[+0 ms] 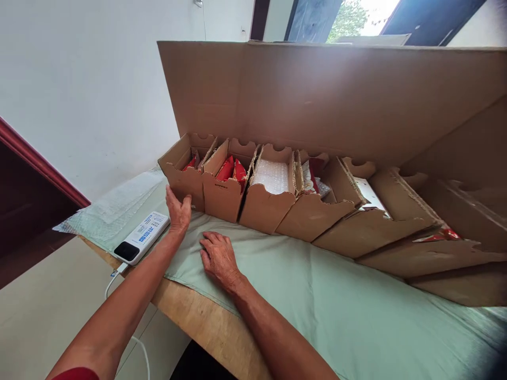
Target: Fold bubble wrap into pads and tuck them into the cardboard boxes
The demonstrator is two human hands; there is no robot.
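My left hand (179,212) is at the front left corner of the leftmost cardboard bin (184,184), fingers extended against or right beside its wall. Red packets (192,161) show inside that bin. My right hand (219,255) lies palm down on the green cloth (277,269), fingers loosely spread, holding nothing. To its upper right stands a second bin (222,200) with red packets (231,170) in it, then a third bin (265,208) with bubble wrap (271,176). A white power bank (147,232) lies just left of my left forearm.
More cardboard bins (368,237) continue to the right, some with packets inside. A tall cardboard panel (317,95) rises behind them. Sheets of bubble wrap (119,198) lie at the table's left end. A white cable (114,277) hangs over the wooden table edge (190,306).
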